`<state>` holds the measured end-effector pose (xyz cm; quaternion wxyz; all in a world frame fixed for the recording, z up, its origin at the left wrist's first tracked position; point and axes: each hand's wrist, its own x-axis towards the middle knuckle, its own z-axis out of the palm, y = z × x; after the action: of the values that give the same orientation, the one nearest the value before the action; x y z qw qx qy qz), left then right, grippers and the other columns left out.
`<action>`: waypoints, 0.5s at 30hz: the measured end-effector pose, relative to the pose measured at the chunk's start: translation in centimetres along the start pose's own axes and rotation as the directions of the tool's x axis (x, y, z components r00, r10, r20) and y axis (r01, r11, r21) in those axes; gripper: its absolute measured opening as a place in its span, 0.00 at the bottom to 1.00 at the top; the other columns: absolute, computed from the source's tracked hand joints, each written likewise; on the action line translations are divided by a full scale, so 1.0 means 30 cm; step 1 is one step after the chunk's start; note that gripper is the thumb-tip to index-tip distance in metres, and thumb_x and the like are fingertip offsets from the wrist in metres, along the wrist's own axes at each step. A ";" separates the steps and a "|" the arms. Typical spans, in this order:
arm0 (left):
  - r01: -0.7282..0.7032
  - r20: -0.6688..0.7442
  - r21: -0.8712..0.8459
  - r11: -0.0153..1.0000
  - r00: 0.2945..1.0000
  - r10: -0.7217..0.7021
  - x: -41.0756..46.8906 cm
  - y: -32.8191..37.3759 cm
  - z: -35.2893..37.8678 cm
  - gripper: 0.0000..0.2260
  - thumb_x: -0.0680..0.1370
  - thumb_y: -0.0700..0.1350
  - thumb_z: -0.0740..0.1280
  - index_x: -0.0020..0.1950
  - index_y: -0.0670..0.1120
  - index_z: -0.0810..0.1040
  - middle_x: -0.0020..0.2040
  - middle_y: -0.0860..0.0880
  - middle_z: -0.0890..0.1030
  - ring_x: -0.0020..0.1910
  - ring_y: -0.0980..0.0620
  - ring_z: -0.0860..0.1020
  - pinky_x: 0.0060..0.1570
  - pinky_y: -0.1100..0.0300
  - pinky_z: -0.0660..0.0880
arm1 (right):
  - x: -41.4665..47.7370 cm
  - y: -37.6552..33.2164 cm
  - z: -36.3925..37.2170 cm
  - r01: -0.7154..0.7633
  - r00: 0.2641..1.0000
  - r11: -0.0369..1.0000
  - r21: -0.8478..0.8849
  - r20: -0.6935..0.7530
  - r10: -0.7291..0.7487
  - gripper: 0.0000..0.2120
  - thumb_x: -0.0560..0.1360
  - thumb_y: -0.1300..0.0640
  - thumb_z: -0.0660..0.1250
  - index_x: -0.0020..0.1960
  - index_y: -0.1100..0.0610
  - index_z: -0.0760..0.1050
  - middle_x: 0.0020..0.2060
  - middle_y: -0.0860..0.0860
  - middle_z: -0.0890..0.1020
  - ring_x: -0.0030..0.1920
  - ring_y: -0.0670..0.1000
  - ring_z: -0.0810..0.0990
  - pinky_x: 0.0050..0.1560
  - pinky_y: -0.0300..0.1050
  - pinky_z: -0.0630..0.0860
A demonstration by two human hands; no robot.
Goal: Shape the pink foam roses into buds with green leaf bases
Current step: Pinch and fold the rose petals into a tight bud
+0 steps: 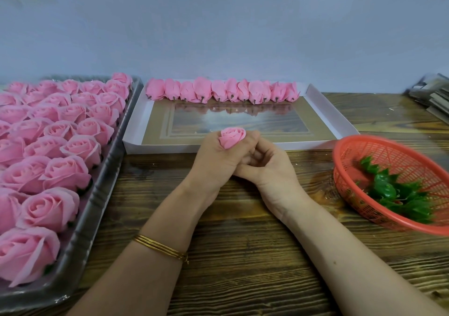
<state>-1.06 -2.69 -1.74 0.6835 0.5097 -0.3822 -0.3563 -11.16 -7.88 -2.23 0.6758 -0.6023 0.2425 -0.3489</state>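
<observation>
My left hand (213, 160) is shut around a pink foam rose (232, 137), squeezed into a tight bud whose top pokes out above the fingers. Below and to the right, my right hand (267, 167) presses against the left with its fingers curled under the rose's base; what it holds there is hidden. Several open pink roses (63, 150) fill a plastic tray (102, 194) on the left. A row of shaped buds (221, 92) lies along the far side of a white box lid (328, 113). Green leaf bases (398, 194) sit in a red basket (359, 206).
The wooden table (243, 255) lies under my forearms. A stack of grey flat items (432, 94) sits at the far right edge. A plain pale wall runs behind the table. A gold bangle circles my left wrist.
</observation>
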 end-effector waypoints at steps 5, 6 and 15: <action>0.031 0.015 0.006 1.000 0.999 -0.031 -0.001 0.009 -0.002 0.09 0.78 0.40 0.69 0.49 0.33 0.81 0.40 0.42 0.83 0.39 0.49 0.82 0.43 0.60 0.80 | -0.003 0.000 -0.003 0.012 1.000 1.000 -0.003 -0.003 -0.012 0.19 0.67 0.76 0.72 0.56 0.67 0.79 0.44 0.61 0.82 0.46 0.53 0.80 0.56 0.47 0.77; 0.042 0.022 0.004 0.999 0.999 -0.042 -0.001 0.013 -0.003 0.08 0.78 0.39 0.69 0.49 0.34 0.81 0.40 0.42 0.83 0.40 0.49 0.82 0.44 0.60 0.81 | -0.003 -0.001 -0.003 0.012 1.000 1.000 0.002 0.002 -0.012 0.19 0.67 0.76 0.71 0.56 0.66 0.79 0.44 0.61 0.82 0.46 0.53 0.80 0.56 0.48 0.77; 0.085 0.013 -0.091 0.992 0.996 -0.084 -0.003 0.028 -0.004 0.24 0.72 0.48 0.71 0.53 0.27 0.75 0.43 0.34 0.79 0.44 0.44 0.79 0.56 0.46 0.78 | -0.001 -0.003 -0.010 -0.058 0.997 0.995 0.082 0.060 0.053 0.15 0.68 0.75 0.71 0.54 0.74 0.76 0.45 0.63 0.80 0.49 0.57 0.76 0.63 0.54 0.72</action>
<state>-0.91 -2.35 -0.96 0.6886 0.4918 -0.3468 -0.4046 -11.42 -8.04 -2.19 0.7166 -0.5762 0.2248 -0.3223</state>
